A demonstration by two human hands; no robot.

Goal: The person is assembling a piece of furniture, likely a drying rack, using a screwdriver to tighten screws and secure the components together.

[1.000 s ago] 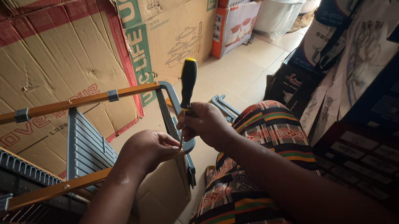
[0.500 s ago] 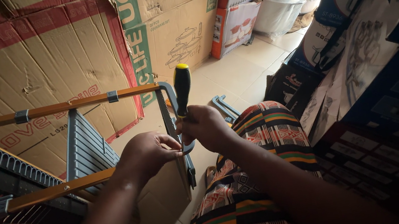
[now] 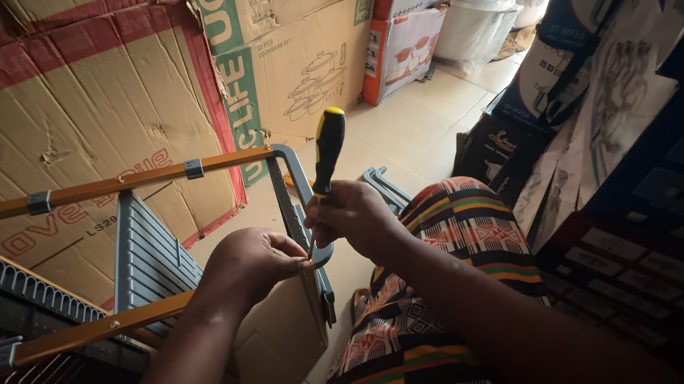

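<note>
My right hand [image 3: 359, 216] grips a screwdriver [image 3: 326, 151] with a black and yellow handle, handle pointing up and away, tip down at the corner of a metal rack frame [image 3: 294, 199]. My left hand [image 3: 252, 265] pinches the same corner where a wooden-coloured rail [image 3: 68, 336] meets the grey end bracket. A second orange rail [image 3: 135, 182] runs along the top of the frame. A grey slatted shelf panel [image 3: 146, 255] hangs between the rails.
Large cardboard boxes [image 3: 51, 90] stand right behind the frame. More boxes [image 3: 405, 40] and wrapped white rolls [image 3: 485, 2] sit farther back on the tiled floor [image 3: 405, 130]. Dark printed cartons [image 3: 664, 138] line the right. My patterned clothing [image 3: 430, 313] covers my lap.
The screwdriver handle has tilted slightly and my right hand has turned on it. My left hand stays pinched at the frame corner.
</note>
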